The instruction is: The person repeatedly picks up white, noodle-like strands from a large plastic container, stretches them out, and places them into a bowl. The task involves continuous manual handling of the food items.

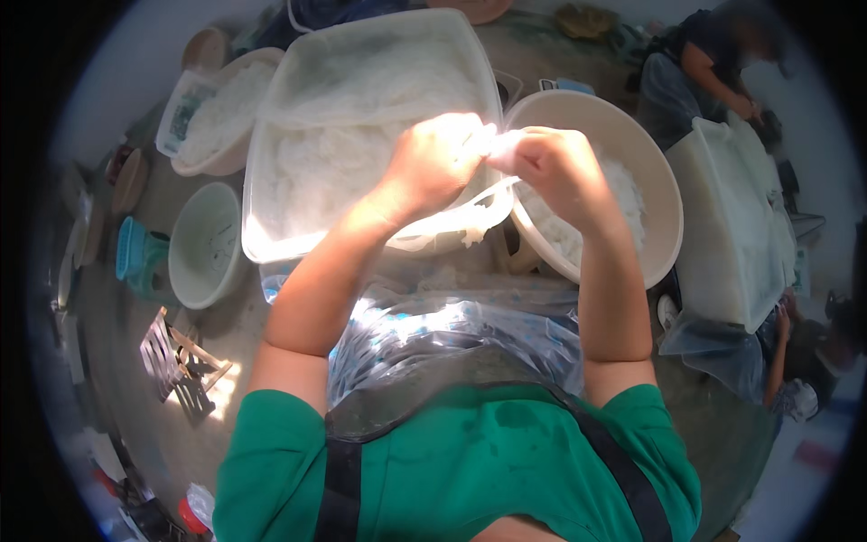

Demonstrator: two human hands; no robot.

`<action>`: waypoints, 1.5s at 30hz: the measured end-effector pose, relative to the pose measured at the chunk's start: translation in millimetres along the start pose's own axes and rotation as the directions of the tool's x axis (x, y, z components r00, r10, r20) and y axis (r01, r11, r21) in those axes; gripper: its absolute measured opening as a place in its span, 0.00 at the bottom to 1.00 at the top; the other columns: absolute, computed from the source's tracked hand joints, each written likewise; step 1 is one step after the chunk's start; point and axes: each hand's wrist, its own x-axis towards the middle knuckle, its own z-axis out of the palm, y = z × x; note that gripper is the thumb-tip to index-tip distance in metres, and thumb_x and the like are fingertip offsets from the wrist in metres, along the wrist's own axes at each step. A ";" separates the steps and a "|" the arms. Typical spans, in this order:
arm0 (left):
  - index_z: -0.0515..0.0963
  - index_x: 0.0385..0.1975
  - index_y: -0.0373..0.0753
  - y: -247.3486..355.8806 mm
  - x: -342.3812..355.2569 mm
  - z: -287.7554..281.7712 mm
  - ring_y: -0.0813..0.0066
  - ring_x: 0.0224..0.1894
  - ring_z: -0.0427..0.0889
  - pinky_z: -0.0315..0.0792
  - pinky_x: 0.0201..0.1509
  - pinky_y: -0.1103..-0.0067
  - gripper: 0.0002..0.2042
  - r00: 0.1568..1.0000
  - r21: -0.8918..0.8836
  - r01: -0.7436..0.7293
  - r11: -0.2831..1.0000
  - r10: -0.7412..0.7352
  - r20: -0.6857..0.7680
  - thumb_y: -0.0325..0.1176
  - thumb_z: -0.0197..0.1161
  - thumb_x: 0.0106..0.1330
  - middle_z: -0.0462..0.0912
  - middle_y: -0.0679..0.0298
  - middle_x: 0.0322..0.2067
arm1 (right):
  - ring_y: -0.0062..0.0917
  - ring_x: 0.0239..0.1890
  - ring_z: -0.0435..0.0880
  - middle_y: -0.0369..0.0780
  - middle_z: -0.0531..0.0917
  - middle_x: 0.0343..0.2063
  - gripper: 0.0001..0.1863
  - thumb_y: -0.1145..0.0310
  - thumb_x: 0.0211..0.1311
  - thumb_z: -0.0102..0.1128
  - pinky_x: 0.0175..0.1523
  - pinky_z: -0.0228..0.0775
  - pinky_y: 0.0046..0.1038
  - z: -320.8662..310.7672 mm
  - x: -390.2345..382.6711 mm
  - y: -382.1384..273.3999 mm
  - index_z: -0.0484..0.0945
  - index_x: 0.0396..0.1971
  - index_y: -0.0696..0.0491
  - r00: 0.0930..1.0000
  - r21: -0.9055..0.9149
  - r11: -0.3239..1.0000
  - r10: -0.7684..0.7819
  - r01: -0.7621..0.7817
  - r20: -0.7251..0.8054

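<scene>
Over the right edge of a large white rectangular tub point(257, 194), my left hand point(432, 161) and my right hand point(555, 167) meet, fingers closed. Between them they grip a wet, white fibrous strand point(499, 187), its kind not plain and overexposed in the sunlight. A ragged white piece point(474, 221) hangs over the tub's near right rim, below my hands. Inside the tub lies a soft white fibrous mass point(339, 158). Below my right hand stands a round cream basin point(664, 212) holding more white material point(623, 194).
At the left are another basin of white material point(230, 113), a pale round basin point(203, 257), a teal stool point(144, 262) and a slatted wooden piece point(181, 361). Two people work at the right beside a large white tub point(736, 226). A clear plastic apron point(452, 334) covers my lap.
</scene>
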 end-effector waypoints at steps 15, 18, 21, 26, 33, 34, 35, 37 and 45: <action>0.73 0.42 0.37 -75.9 29.7 4.4 0.70 0.38 0.75 0.69 0.43 0.75 0.15 0.931 -0.246 0.364 0.898 -0.341 0.131 0.24 0.45 0.55 0.77 0.60 0.31 | 0.16 0.17 0.60 0.32 0.65 0.15 0.11 0.68 0.56 0.51 0.21 0.45 0.20 -188.0 -15.4 -107.5 0.67 0.15 0.48 0.535 0.183 0.741 -0.269 0.646 -0.801; 0.72 0.47 0.39 -67.1 68.6 -13.5 0.68 0.51 0.67 0.62 0.56 0.76 0.19 0.929 0.207 -0.144 0.968 0.205 -0.309 0.24 0.48 0.53 0.73 0.57 0.44 | 0.22 0.33 0.72 0.40 0.74 0.33 0.04 0.72 0.55 0.54 0.37 0.62 0.19 -110.6 -10.8 -68.8 0.77 0.29 0.54 0.741 0.273 0.890 -0.101 0.365 -0.663; 0.66 0.55 0.39 -7.2 63.2 -0.6 0.67 0.57 0.64 0.58 0.61 0.75 0.24 0.954 0.026 -0.275 0.961 0.276 -0.116 0.25 0.51 0.54 0.67 0.58 0.52 | 0.30 0.52 0.73 0.46 0.74 0.51 0.09 0.75 0.46 0.60 0.56 0.63 0.28 -47.9 9.6 -17.8 0.82 0.30 0.54 0.850 -0.074 0.921 -0.382 0.382 -0.363; 0.67 0.49 0.39 20.5 17.3 8.4 0.83 0.38 0.65 0.60 0.42 0.87 0.16 0.946 -0.648 0.288 0.705 -0.107 0.305 0.36 0.50 0.62 0.69 0.69 0.38 | 0.27 0.55 0.69 0.45 0.72 0.55 0.07 0.69 0.56 0.58 0.56 0.60 0.30 -34.9 -2.8 3.2 0.82 0.29 0.55 0.857 0.538 0.807 0.080 0.243 -0.508; 0.68 0.26 0.39 -14.8 -5.8 60.5 0.82 0.25 0.64 0.62 0.30 0.84 0.08 0.986 -0.401 -0.161 0.902 0.160 -0.036 0.32 0.42 0.64 0.65 0.68 0.22 | 0.24 0.32 0.75 0.46 0.77 0.45 0.08 0.61 0.67 0.45 0.36 0.67 0.22 -25.2 5.4 -7.3 0.72 0.38 0.46 0.942 0.889 0.401 0.147 0.221 -0.301; 0.68 0.26 0.39 -25.1 -1.8 63.6 0.82 0.24 0.65 0.63 0.28 0.84 0.09 0.993 -0.499 -0.120 0.858 0.093 -0.077 0.31 0.41 0.64 0.66 0.68 0.21 | 0.20 0.23 0.72 0.47 0.79 0.41 0.09 0.63 0.68 0.44 0.29 0.65 0.20 -24.7 6.2 -9.8 0.72 0.39 0.48 0.970 0.918 0.331 0.033 0.218 -0.242; 0.68 0.26 0.39 -34.8 4.0 65.0 0.81 0.22 0.65 0.63 0.26 0.84 0.10 0.994 -0.592 -0.084 0.802 0.022 -0.112 0.30 0.39 0.65 0.66 0.67 0.21 | 0.17 0.15 0.69 0.49 0.80 0.36 0.09 0.64 0.69 0.43 0.22 0.62 0.18 -24.4 7.2 -12.2 0.71 0.40 0.50 0.979 0.944 0.259 -0.086 0.202 -0.186; 0.68 0.23 0.40 -38.7 17.3 48.3 0.81 0.18 0.64 0.62 0.21 0.82 0.08 0.870 -0.818 0.188 0.544 -0.478 -0.118 0.30 0.42 0.63 0.65 0.69 0.18 | 0.16 0.14 0.69 0.47 0.81 0.33 0.09 0.67 0.67 0.46 0.21 0.62 0.17 -21.4 5.4 -21.7 0.68 0.44 0.51 0.948 0.698 0.659 -0.074 0.279 -0.309; 0.61 0.16 0.45 -76.7 -65.5 17.9 0.79 0.14 0.53 0.52 0.18 0.82 0.11 0.634 -0.969 0.054 -0.240 -0.742 0.219 0.36 0.49 0.60 0.54 0.70 0.12 | 0.27 0.30 0.81 0.39 0.82 0.28 0.12 0.71 0.53 0.60 0.36 0.72 0.26 38.3 -73.7 57.2 0.76 0.40 0.53 0.963 -0.157 0.971 0.145 -0.183 -0.225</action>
